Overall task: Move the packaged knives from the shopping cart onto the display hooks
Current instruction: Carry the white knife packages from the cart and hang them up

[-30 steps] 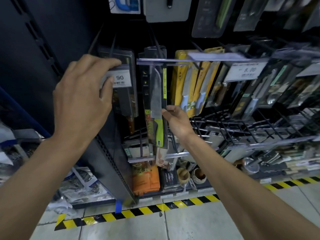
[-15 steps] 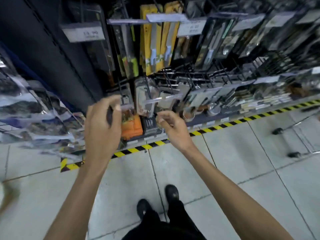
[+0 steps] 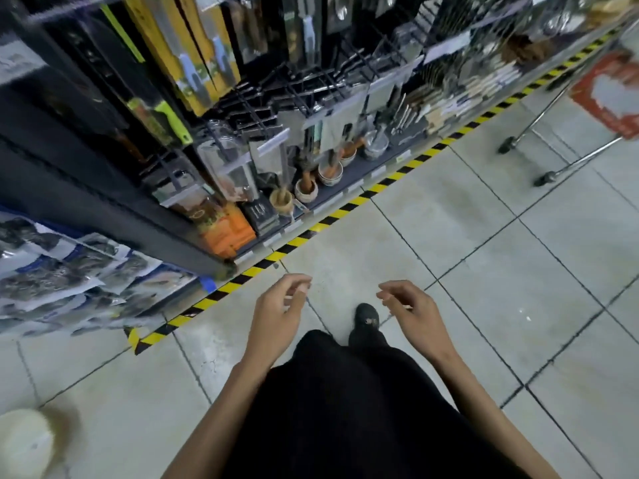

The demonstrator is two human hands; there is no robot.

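My left hand (image 3: 276, 312) and my right hand (image 3: 413, 314) hang low over the tiled floor in front of my legs, both empty with fingers loosely curled and apart. The packaged knife with a green handle (image 3: 157, 117) hangs on the display hooks at the upper left, beside yellow-carded knives (image 3: 193, 60). The shopping cart (image 3: 567, 133) shows only its lower frame and wheels at the right edge; its basket and contents are out of view.
A black shelf unit (image 3: 103, 209) carries hooks of kitchen tools, with small mortars (image 3: 306, 190) on its bottom shelf. Yellow-black tape (image 3: 345, 205) marks the floor edge. Bagged goods (image 3: 69, 281) lie at the left. A pale round object (image 3: 24, 444) sits bottom left.
Both hands left the hung green-handled knife and dropped to waist height. The view swung down and right, away from the hooks, toward the floor and the cart.
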